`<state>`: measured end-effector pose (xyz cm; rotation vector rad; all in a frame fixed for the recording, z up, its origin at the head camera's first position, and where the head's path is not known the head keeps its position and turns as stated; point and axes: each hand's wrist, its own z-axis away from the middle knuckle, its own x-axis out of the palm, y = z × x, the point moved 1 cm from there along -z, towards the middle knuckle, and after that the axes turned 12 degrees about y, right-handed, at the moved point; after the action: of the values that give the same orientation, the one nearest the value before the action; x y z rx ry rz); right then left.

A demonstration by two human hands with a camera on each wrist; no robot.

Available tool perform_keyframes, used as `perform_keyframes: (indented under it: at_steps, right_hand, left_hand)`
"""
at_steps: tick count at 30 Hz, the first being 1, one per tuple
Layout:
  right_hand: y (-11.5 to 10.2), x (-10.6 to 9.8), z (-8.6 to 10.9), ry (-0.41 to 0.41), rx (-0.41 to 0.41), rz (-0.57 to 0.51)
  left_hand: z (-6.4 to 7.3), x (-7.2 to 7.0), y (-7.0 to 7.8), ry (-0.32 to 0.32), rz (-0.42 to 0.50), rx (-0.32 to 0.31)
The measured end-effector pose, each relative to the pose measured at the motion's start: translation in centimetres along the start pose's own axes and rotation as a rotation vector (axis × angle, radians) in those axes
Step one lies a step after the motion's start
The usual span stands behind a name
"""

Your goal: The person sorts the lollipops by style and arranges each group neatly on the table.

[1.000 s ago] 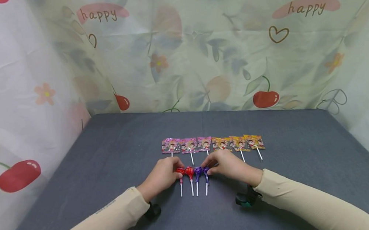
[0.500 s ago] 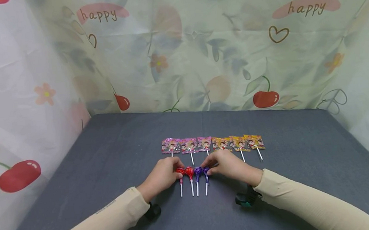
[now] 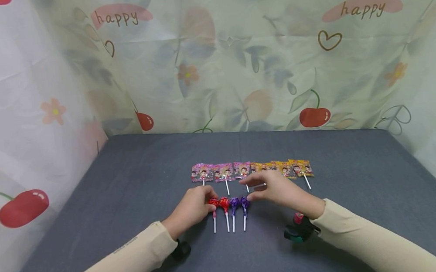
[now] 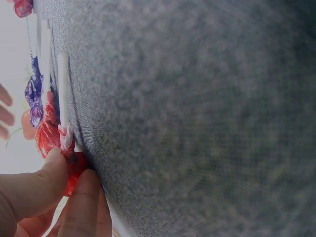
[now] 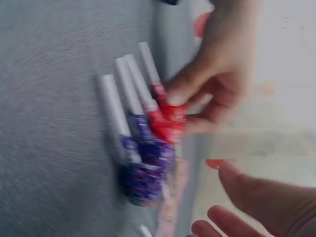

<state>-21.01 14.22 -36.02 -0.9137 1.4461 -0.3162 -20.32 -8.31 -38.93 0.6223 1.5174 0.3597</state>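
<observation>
Two red lollipops and two purple lollipops lie side by side in a short row, white sticks toward the person. My left hand (image 3: 191, 207) pinches the wrapped head of the leftmost red lollipop (image 4: 79, 165) between thumb and fingers. The other red lollipop (image 3: 224, 204) lies against it. To their right are the inner purple lollipop (image 3: 234, 203) and the outer purple lollipop (image 5: 143, 182). My right hand (image 3: 276, 188) is just right of the outer purple one, thumb and fingers spread apart with nothing between them.
Behind the row, flat-wrapped lollipops lie in a line: pink packets (image 3: 223, 172) at left, yellow packets (image 3: 301, 168) at right, partly hidden by the right hand. A small red thing (image 3: 298, 218) shows beside the right wrist camera (image 3: 300, 232). Printed curtains surround the dark grey table (image 3: 157, 159).
My right hand has let go of the outer purple lollipop and moved right, its fingers opening. My left hand and the row of lollipops stay practically where they were.
</observation>
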Motion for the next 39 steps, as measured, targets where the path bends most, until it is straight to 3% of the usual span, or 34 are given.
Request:
perform_keyframes:
  at_steps: [8,14,21,27,39]
  right_hand:
    - [0.8,-2.8,1.9,0.106,-0.008,-0.112]
    - [3.0,-4.1,3.9,0.142,0.036,-0.098]
    - [5.5,-5.0,6.0,0.032,0.126,-0.066]
    - [6.9,-5.2,7.3,-0.073,0.145,-0.051]
    - [7.4,-4.6,7.8,-0.112,0.127,-0.017]
  left_hand:
    - [0.0,-0.1,0.0,0.005,0.006,0.002]
    - [0.1,0.0,0.1,0.005,0.007,0.0]
    - [0.1,0.0,0.1,0.002,0.018,-0.002]
    - [0.2,0.0,0.0,0.016,0.016,0.018]
    - [0.3,0.0,0.2,0.017,0.015,0.014]
